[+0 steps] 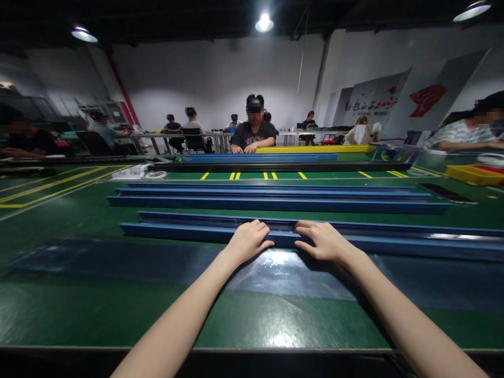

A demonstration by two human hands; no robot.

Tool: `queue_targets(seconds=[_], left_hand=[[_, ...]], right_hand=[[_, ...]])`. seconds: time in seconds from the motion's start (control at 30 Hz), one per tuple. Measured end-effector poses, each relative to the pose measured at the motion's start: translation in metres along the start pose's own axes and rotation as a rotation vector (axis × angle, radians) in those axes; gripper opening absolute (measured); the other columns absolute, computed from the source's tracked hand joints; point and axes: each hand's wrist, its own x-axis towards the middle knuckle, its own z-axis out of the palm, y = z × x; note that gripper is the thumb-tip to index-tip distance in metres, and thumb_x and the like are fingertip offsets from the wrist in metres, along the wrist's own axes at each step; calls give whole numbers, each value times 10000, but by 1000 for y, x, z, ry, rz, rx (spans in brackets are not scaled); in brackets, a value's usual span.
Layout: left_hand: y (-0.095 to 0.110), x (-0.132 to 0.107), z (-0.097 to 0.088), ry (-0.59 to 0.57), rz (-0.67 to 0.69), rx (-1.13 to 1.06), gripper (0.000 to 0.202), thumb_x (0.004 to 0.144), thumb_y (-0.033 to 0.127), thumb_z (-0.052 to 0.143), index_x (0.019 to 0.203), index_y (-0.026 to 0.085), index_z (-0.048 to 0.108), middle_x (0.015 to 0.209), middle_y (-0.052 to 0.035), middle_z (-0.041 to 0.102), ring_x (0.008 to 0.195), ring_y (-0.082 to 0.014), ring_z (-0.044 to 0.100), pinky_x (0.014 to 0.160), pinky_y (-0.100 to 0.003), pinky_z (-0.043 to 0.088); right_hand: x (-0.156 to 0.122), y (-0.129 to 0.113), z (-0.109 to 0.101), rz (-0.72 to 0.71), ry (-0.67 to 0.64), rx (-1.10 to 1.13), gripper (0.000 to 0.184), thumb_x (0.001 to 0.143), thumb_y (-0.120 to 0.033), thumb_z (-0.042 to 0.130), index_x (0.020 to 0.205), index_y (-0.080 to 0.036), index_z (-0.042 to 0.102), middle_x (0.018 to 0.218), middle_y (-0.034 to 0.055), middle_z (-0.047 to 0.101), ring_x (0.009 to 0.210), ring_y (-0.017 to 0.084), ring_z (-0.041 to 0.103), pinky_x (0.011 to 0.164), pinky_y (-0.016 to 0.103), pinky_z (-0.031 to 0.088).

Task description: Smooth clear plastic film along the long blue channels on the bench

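A long blue U-shaped channel (177, 232) lies across the green table in front of me, its open side up and its right end beyond the view. My left hand (248, 242) grips its near wall, fingers over the top edge and thumb on the outer face. A short distance to the right, my right hand (322, 241) holds the same wall in a like way. The fingertips of both hands are partly hidden inside the channel. Under my wrists, a clear plastic sheet (129, 262) lies flat along the table.
Beyond the channel lie more blue channels (275, 203), with a dark phone (447, 193) by their right end. A long black strip (275, 167) and a yellow channel (315, 149) lie farther back. A yellow tray (466, 175) stands right. A person (254, 131) sits opposite.
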Motion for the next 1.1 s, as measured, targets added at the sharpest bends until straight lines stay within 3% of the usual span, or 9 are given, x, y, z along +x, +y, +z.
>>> queue_targets(seconds=[0.6,0.8,1.1], left_hand=[[-11,-1,-5,-20,-61,-129,280,779,453,504,840,181,536,925,-23,572,884,-163,523,716,-250,417],[-15,-1,-7,12,-142,-334,242,758,416,548,734,186,475,795,30,531,710,-108,504,603,-205,371],[-14,0,-6,18,-203,-351,289,734,440,562,669,181,454,711,44,493,631,-95,462,537,-197,303]], right_hand=[[0,0,-3,62,5,-1,375,825,-430,345,901,-163,596,916,82,596,774,177,551,647,253,330],[-1,4,3,64,99,133,249,781,-392,439,839,-171,538,792,40,589,692,151,513,594,237,310],[3,8,7,71,138,218,203,741,-381,492,686,-190,452,668,3,530,581,116,424,532,221,255]])
